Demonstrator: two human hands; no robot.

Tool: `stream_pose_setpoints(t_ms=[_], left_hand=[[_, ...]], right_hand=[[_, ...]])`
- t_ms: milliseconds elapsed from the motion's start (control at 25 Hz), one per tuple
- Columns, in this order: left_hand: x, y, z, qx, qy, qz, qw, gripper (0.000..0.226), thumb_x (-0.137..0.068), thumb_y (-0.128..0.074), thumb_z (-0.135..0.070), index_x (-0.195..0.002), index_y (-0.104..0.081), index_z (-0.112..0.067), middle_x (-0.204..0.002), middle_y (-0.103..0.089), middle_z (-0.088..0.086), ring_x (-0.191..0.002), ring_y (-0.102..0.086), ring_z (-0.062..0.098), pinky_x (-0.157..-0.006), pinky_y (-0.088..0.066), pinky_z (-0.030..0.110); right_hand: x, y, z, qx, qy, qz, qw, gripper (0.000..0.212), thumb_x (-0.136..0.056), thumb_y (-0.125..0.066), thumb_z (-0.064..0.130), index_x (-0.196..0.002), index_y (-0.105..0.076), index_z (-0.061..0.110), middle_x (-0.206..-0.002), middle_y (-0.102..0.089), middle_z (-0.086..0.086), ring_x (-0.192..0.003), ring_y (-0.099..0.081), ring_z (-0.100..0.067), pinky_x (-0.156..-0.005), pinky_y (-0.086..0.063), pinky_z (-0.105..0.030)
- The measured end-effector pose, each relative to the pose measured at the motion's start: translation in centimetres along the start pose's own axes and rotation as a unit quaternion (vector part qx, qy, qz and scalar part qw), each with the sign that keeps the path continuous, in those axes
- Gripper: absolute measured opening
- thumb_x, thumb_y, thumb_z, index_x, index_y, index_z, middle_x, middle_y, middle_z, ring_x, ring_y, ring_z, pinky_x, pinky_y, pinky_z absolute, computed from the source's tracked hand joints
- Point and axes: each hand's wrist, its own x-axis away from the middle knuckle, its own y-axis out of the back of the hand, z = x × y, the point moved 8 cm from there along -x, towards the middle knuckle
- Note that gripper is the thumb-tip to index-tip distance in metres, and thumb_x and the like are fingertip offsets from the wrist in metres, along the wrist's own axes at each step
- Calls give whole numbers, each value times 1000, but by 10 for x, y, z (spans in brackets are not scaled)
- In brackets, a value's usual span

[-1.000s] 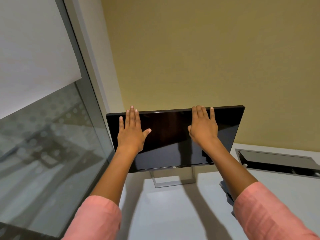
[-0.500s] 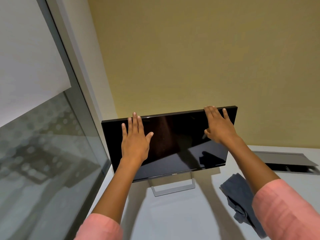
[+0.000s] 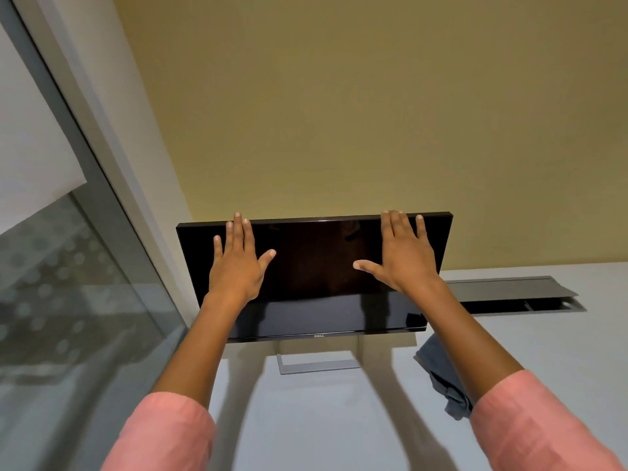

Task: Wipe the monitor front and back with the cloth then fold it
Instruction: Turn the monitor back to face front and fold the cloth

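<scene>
A black flat monitor (image 3: 316, 277) stands on a silver frame stand (image 3: 316, 367) on the white desk (image 3: 323, 419), screen facing me and dark. My left hand (image 3: 238, 263) lies flat on the screen's left part, fingers spread, tips near the top edge. My right hand (image 3: 401, 256) lies flat on the right part, fingertips reaching the top edge. Neither hand holds anything. A dark grey-blue cloth (image 3: 441, 379) lies crumpled on the desk to the right of the stand, partly hidden by my right forearm.
A glass partition with a grey frame (image 3: 95, 198) runs along the left, close to the monitor's left edge. An olive wall (image 3: 373, 113) stands right behind the monitor. An open grey cable hatch (image 3: 516, 294) is set in the desk at the right.
My right hand slid from mid-screen to the monitor's upper right. The view shifted and the monitor sits squarer to me. The cloth has come into sight beside my right arm.
</scene>
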Motion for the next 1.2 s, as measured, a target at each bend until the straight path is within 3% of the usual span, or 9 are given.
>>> stream_pose_setpoints(t_ms=[520, 880, 1200], left_hand=[[-7, 5, 4, 7, -28, -21, 999, 67, -101, -18, -43, -147, 8, -2, -157, 9, 13, -145, 10, 26, -116, 4, 43], [2, 3, 3, 36, -23, -33, 999, 63, -102, -22, -33, -147, 10, -2, -157, 13, 13, -144, 13, 26, -116, 5, 45], [17, 8, -48, 43, -42, 3, 998, 60, -103, -16, -35, -148, 5, -2, -157, 12, 13, -144, 15, 26, -114, 10, 46]], right_hand=[[-3, -12, -2, -13, 1, 47, 999, 117, -75, -42, 77, -147, 18, 6, -156, 21, -10, -144, 16, -21, -116, 8, -45], [5, -8, -5, -23, 16, 46, 999, 113, -80, -59, 60, -147, 18, 10, -157, 20, -5, -145, 15, -19, -114, 9, -48], [24, -6, -13, -36, 65, 19, 997, 106, -84, -56, 55, -147, 18, 12, -156, 22, -4, -145, 15, -20, -116, 8, -50]])
